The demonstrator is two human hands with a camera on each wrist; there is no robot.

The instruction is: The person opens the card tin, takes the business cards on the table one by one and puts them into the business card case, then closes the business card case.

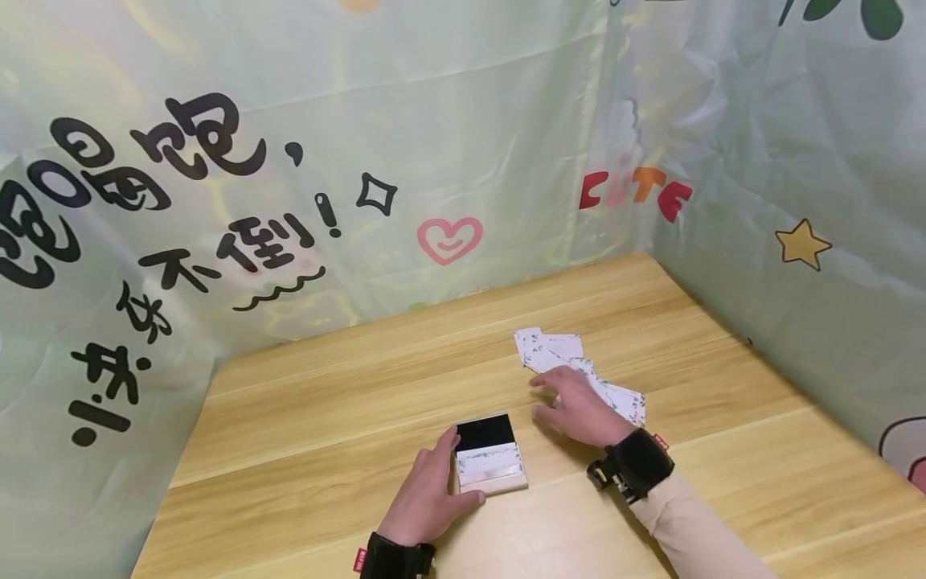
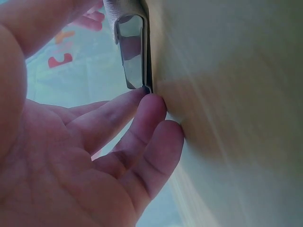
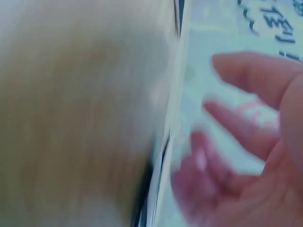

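A card case (image 1: 499,486) lies open on the table, with a black inner panel (image 1: 486,432) at its far half and white floral cards (image 1: 489,461) in its near half. My left hand (image 1: 432,490) holds it, fingers along the left side and thumb at the near edge. In the left wrist view the case's shiny metal end (image 2: 131,47) meets a fingertip. My right hand (image 1: 579,406) hovers beside loose white floral cards (image 1: 553,347), fingers spread and slightly bent. Nothing shows between its fingers in the right wrist view, where it is blurred.
The loose cards overlap in a line on the right half of the wooden table (image 1: 325,418). Printed cloth walls (image 1: 492,145) rise along the table's back and right edges. A black wrist strap (image 1: 637,464) sits on each wrist.
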